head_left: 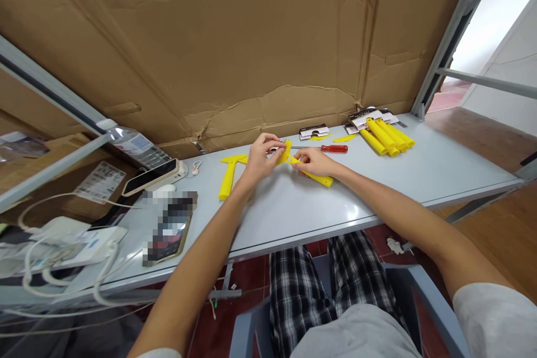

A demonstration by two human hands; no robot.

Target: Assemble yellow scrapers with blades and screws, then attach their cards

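Note:
My left hand (263, 158) pinches a flat yellow plastic head piece (286, 151) over the middle of the table. In my right hand (315, 162), the fingers close round a yellow plastic handle (322, 179), whose wide end points toward the front right. The handle's narrow end meets the head piece; I cannot tell whether they are joined. Just behind my right hand lies a screwdriver (334, 149) with a red grip, its shaft running left behind the fingers. To the left of my left hand rests a T-shaped yellow tool (227, 178), with another yellow part partly hidden beside it.
Several yellow handles (388, 139) lie at the right, by packaged cards (364, 117). A loose yellow piece (344, 138) and another card (314, 132) lie at the back. Phones, a bottle (138, 145) and cables (75, 246) crowd the left. Cardboard (268, 39) walls the back.

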